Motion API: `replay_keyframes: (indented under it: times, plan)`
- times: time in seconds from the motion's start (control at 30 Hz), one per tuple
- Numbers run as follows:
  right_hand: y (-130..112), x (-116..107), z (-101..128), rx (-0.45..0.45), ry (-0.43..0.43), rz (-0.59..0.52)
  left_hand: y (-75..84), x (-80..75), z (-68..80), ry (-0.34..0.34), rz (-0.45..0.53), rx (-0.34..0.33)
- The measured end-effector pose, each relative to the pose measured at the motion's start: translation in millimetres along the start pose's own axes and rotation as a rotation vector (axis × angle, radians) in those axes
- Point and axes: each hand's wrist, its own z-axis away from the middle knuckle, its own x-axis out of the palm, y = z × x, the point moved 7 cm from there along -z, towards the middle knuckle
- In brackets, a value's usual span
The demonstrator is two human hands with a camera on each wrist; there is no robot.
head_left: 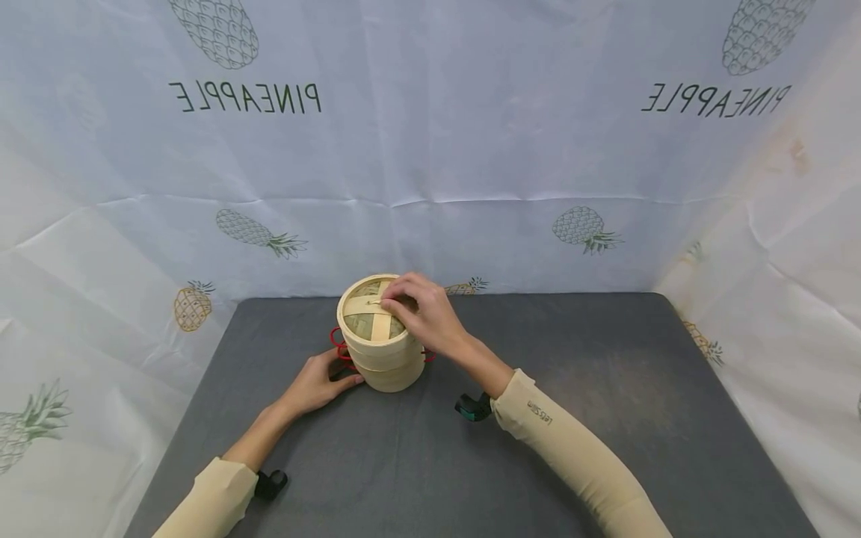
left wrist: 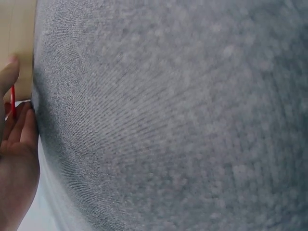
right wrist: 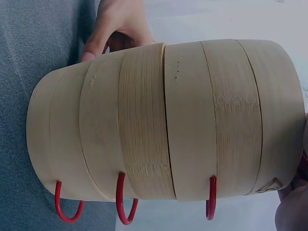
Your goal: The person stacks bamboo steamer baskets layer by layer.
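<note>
A round bamboo steamer [head_left: 390,371] of stacked tiers stands upright on the dark table, its woven lid [head_left: 360,326] on top. Red loop handles [right wrist: 119,198] stick out from its sides. My right hand [head_left: 430,312] is over the lid and pinches the small loop at its centre. Low on the steamer's left side, my left hand [head_left: 313,385] grips the lower part, thumb towards the front. In the left wrist view, the left hand [left wrist: 19,163] is at the edge, its thumb by a red loop. Only part of the right hand [right wrist: 291,207] shows in the right wrist view.
The grey-black table [head_left: 605,359] spreads to the right and in front of the steamer. A pale curtain [head_left: 430,134] printed with pineapples hangs behind the table and along both sides. Dark wrist cameras [head_left: 473,407] sit beneath both wrists.
</note>
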Motion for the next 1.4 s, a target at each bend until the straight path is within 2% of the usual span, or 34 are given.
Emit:
replay_keyframes:
  times: [0.37, 1.4]
  plan:
    - [0.7, -0.3, 2.4, 0.001, 0.003, 0.011, 0.0, 0.7, -0.4, -0.010, -0.025, -0.001]
    - [0.5, 0.1, 1.7, 0.000, 0.006, 0.016, 2.3, 0.9, 0.1, -0.004, -0.010, 0.006]
